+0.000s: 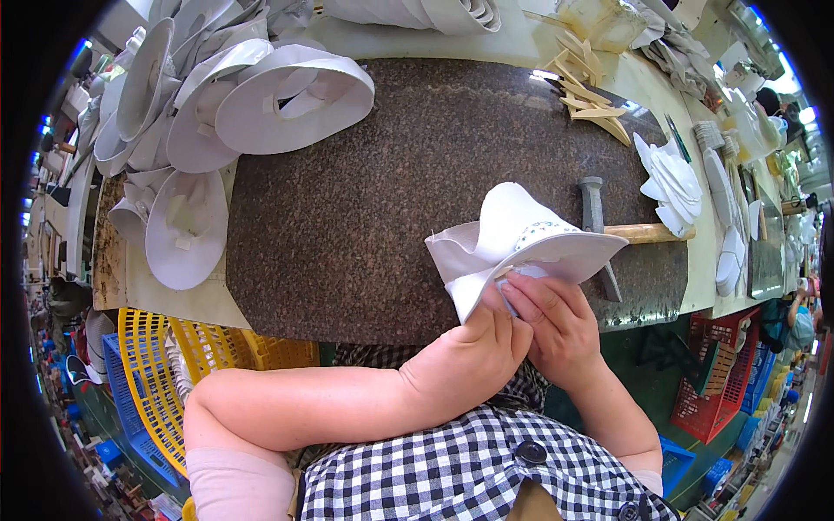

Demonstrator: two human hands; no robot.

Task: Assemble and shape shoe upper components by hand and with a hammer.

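Observation:
A white piece that looks like a shoe upper, with a band of small dark dotted pattern, is held above the front edge of a dark stone slab. My left hand is closed at its near edge, fingers curled, their tips partly hidden. Beside it my right hand grips the same edge, with fingers bent into the upper's opening. A small pale piece shows under the right fingertips; its kind I cannot make out. Just right of the upper lies a hammer with a metal head and wooden handle.
More white uppers are piled at the left. Cream wedge-shaped pieces lie at the far right, near a stack of white flat pieces. A yellow plastic basket stands below left, a red crate below right.

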